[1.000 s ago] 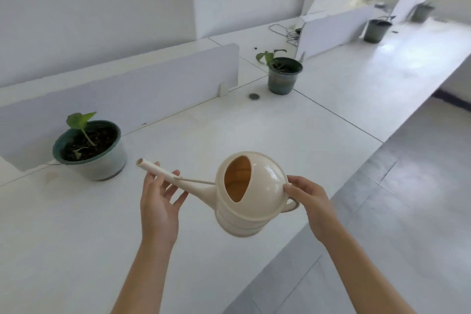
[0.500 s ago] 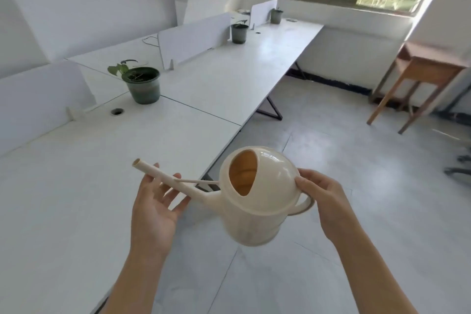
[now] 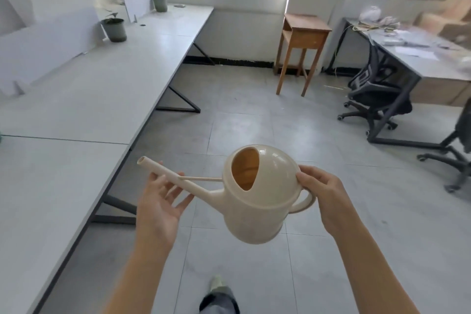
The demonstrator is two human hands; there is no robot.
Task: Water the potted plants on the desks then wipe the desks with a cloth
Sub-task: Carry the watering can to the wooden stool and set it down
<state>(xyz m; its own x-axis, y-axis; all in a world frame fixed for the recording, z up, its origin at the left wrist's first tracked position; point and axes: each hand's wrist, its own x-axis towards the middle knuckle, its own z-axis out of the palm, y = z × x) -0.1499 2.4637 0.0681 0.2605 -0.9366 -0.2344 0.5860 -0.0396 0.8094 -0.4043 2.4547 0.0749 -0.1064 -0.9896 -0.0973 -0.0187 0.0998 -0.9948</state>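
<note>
While left hand [image 3: 159,208] cradles spout open-palmed, right hand [image 3: 322,190] grip around empty-looking watering can [image 3: 257,199] handle.

No legible text or labels

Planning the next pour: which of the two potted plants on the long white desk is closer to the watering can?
The dark green pot beside the near white divider panel; the other grey-green pot stands farther along, toward the window.

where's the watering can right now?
Head view, lower centre: the watering can is held in the air over the floor, right of the white desk, right hand on its handle, left hand under the spout.
</note>
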